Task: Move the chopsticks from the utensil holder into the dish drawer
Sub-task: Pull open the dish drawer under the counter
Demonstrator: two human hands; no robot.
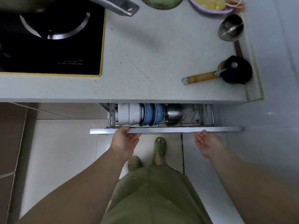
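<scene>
Dish drawer (pixel 161 130) partly pulled out below the worktop's (pixel 145 62) front edge, wire rack inside showing. Left hand (pixel 124 139) at the drawer's front panel toward its left end, thumb up on the top edge, fingers (pixel 135 137) curled loosely beneath; touching the panel, not clamped on anything else. Right hand (pixel 205 139) toward the panel's right end, palm up and open, fingers spread slightly, tips just at the panel's lower edge. In the rack from the left: white bowls (pixel 127 114) on edge, blue bowls (pixel 152 113), steel bowl (pixel 174 116); wire dividers bare at the right end. Chopsticks and utensil holder nowhere in view. On the worktop: black hob (pixel 51 38) at the back left, steel ladle (pixel 230 27) near the right edge, knife with a wooden handle (pixel 200 77) near the front right corner.
</scene>
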